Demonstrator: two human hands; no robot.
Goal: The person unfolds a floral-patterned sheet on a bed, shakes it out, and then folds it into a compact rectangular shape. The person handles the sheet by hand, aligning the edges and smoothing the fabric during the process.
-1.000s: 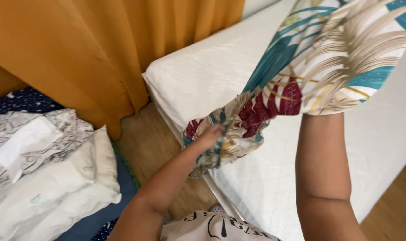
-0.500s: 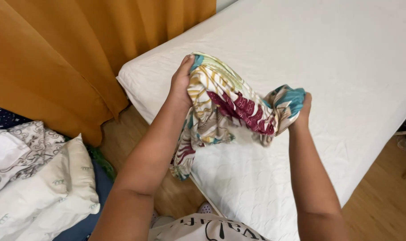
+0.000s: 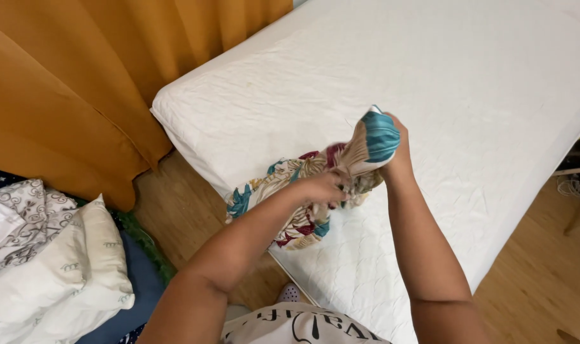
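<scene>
Your two hands are in the middle of the frame, and both are closed on one bunched-up cloth point(image 3: 302, 191). The cloth has leaf shapes on it in teal, dark red, tan and cream. Your left hand point(image 3: 322, 189) grips the middle of the bundle with its fingers curled in tight. Your right hand point(image 3: 398, 156) is a bit higher and more to the right, and it pinches the top end, where a teal patch sticks up. The rest of the cloth hangs down and to the left from your left hand, and its loose end droops past the edge of the bed point(image 3: 430, 83). The bed fills the upper right of the frame. It has a plain white cover with small wrinkles. The cloth is held just over the near edge of the bed, but you cannot tell if it touches the cover. An orange curtain point(image 3: 79, 83) hangs in the upper left. Under it, a strip of wooden floor point(image 3: 175, 216) shows between the curtain and the bed. In the lower left lie soft white pillows point(image 3: 60, 280) with small prints, on top of something dark blue.
</scene>
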